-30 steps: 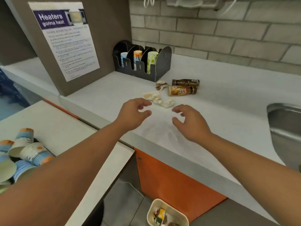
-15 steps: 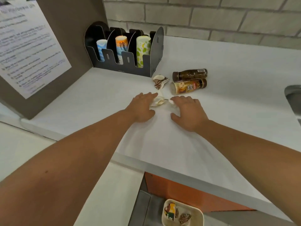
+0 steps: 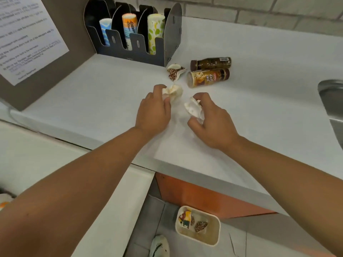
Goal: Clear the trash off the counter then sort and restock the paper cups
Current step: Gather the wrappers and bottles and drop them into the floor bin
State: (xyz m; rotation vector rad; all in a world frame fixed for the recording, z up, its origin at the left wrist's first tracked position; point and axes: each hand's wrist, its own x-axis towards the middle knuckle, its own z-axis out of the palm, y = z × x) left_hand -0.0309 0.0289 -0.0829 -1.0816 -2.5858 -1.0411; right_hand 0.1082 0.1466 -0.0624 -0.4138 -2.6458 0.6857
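My left hand grips a crumpled white paper just above the white counter. My right hand holds a second crumpled white paper. Behind them lie a crushed brown-patterned cup and two bottles on their sides, a dark one and a tan one. At the back a black cup holder carries a blue stack, an orange stack and a green stack of paper cups.
A cream trash bin with scraps stands on the floor below the counter edge. A steel sink sits at the right. A grey panel with a printed notice rises at the left, beside a lower white surface.
Both hands reached forward onto the crumpled papers, closed on them and lifted them slightly. The camera leaned in over the counter.
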